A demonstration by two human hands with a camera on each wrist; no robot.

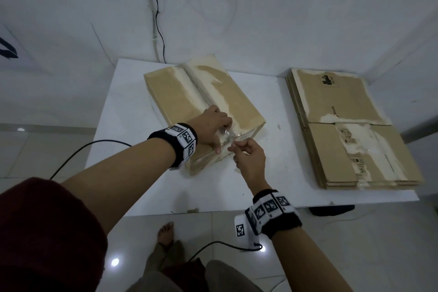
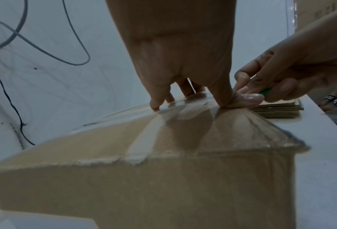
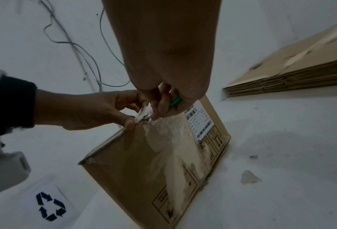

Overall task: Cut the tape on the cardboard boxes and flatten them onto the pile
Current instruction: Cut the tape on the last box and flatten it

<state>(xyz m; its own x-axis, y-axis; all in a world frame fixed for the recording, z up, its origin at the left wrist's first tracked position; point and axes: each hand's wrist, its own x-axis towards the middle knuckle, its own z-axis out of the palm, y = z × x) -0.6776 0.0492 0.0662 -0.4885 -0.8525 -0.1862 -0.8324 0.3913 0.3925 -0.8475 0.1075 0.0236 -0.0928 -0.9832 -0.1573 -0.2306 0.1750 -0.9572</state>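
A brown cardboard box (image 1: 201, 92) lies on the white table (image 1: 132, 106), its top seam running away from me. My left hand (image 1: 221, 135) holds down its near end, curled fingertips on the top and thumb on the edge. Just in front, my right hand (image 1: 234, 148) pinches a crumpled strip of clear tape (image 1: 231, 136) peeled up from that edge. The right wrist view shows the tape (image 3: 144, 117) between both hands and a green tool (image 3: 174, 101) tucked in my right palm. The flattened pile (image 1: 343, 102) lies to the right.
Cables (image 1: 161, 38) hang down the wall behind the table. Small tape scraps (image 3: 249, 179) lie on the table beside the box. A white surface with a recycling symbol (image 3: 50, 206) is low on the left. A dark object (image 1: 331, 210) sits under the table's near right edge.
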